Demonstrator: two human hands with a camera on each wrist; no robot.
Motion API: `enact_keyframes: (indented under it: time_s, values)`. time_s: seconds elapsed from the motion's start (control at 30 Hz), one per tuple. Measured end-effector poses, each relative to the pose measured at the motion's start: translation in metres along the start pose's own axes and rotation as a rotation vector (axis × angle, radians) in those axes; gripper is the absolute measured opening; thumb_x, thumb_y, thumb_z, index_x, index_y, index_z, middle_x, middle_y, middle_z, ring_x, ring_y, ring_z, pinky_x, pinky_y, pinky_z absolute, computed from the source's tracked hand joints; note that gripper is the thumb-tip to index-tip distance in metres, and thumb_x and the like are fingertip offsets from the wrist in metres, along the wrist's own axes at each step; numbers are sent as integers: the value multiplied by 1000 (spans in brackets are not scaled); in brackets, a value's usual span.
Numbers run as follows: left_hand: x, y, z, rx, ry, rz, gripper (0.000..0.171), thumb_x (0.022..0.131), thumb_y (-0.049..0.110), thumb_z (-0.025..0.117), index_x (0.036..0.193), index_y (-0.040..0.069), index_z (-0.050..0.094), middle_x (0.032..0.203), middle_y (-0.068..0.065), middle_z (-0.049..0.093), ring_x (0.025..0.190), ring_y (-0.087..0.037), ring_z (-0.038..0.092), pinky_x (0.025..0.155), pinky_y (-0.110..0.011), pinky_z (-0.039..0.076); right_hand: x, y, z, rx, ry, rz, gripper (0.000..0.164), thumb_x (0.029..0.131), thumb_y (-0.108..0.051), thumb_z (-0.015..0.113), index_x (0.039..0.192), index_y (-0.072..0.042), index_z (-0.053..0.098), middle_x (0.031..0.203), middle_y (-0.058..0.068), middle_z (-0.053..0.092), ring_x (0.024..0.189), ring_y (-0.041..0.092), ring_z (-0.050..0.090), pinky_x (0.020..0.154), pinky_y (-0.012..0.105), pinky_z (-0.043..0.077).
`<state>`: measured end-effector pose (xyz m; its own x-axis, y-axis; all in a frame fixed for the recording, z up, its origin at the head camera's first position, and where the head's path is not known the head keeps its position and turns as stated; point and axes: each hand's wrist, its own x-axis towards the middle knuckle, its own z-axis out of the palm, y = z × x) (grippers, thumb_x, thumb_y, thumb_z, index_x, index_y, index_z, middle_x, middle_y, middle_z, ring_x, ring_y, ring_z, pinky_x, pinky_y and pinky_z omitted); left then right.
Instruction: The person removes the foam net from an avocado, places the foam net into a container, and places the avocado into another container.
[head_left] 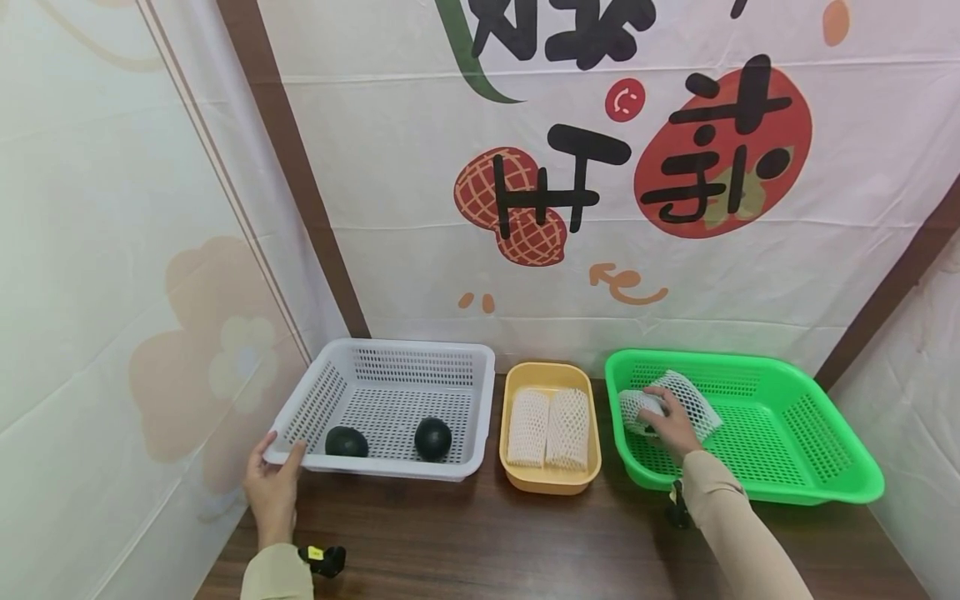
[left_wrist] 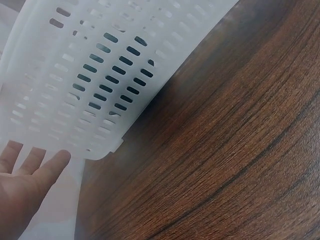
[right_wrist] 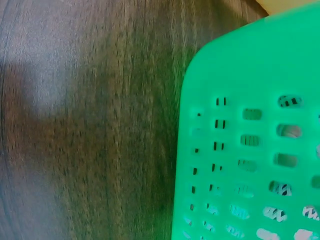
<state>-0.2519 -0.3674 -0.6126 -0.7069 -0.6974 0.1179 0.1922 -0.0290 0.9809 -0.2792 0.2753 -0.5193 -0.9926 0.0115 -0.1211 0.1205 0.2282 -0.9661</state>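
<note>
My left hand [head_left: 272, 487] is at the near left corner of the white basket [head_left: 390, 471], its fingers fairly straight against the rim. In the left wrist view, the fingertips [left_wrist: 62, 156] touch the basket's outer side. Two dark green, rounded fruits [head_left: 432, 438] lie inside near its front wall. Over the left part of the green basket [head_left: 810, 417], my right hand [head_left: 673, 427] grips a dark rounded fruit in a white foam net [head_left: 636, 410]. Another foam net sleeve [head_left: 692, 402] lies just behind that hand. The right wrist view shows mostly the basket's outside, hiding the hand.
Between the two baskets stands a small yellow basket [head_left: 551, 480] with foam net sleeves [head_left: 567, 429] lying side by side. All stand on a brown wooden table [head_left: 480, 542]. A printed white cloth [head_left: 405, 275] hangs behind, and more cloth closes off both sides.
</note>
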Motion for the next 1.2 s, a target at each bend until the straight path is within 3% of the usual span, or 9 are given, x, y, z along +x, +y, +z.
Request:
enact_keyframes:
  time_s: [0.1,0.27,0.43,0.57,0.77,0.83,1.03,1.2]
  values:
    - [3,-4,-1,-10,-5,-5,67,74,27,86,134,22,56,131,-12,55,111,-20,57,73,-12,53,0,0,1,-24,27,0,55,96,-11,59,144,-4,32,152,32,13,131,48,31,96,59,46]
    - [6,-7,-2,-30,-10,-1,67,73,26,87,133,21,57,130,-13,55,109,-19,58,72,-13,53,2,1,0,-127,75,-20,60,88,-8,70,138,-2,37,146,34,24,123,49,38,81,48,55]
    - [3,-3,0,-20,-2,-6,67,72,27,88,132,22,58,128,-12,55,106,-19,59,71,-13,53,3,4,-3,-157,104,-11,53,89,-10,69,132,-3,40,149,33,22,129,51,32,80,52,55]
    - [0,1,1,-5,-1,-22,66,74,26,87,133,21,57,129,-12,55,106,-19,58,71,-14,53,3,6,-4,-104,80,8,51,91,-15,67,131,-4,38,152,31,17,135,50,24,87,56,52]
    - [1,1,-1,-20,-3,-46,69,72,27,88,133,22,57,129,-13,53,107,-19,58,70,-14,53,1,4,-5,22,59,40,54,93,-18,65,135,-5,34,144,29,24,124,46,37,91,60,49]
    - [-4,11,1,-6,-2,-72,69,73,27,87,134,22,56,130,-12,53,108,-18,58,70,-13,53,0,3,-5,64,61,46,54,94,-18,63,137,-5,33,142,28,24,122,45,38,91,59,49]
    - [-40,67,14,58,-41,-95,66,83,21,79,141,15,48,138,-17,48,111,-17,56,79,-19,53,-1,-1,-7,172,55,34,54,96,-16,60,139,-4,30,143,27,20,118,40,41,92,56,50]
    - [-35,57,9,56,-52,-99,66,80,26,81,139,22,51,134,-10,52,102,-8,59,72,-17,55,-4,-4,-12,205,41,22,53,97,-14,59,140,-4,28,142,27,21,118,39,40,93,55,50]
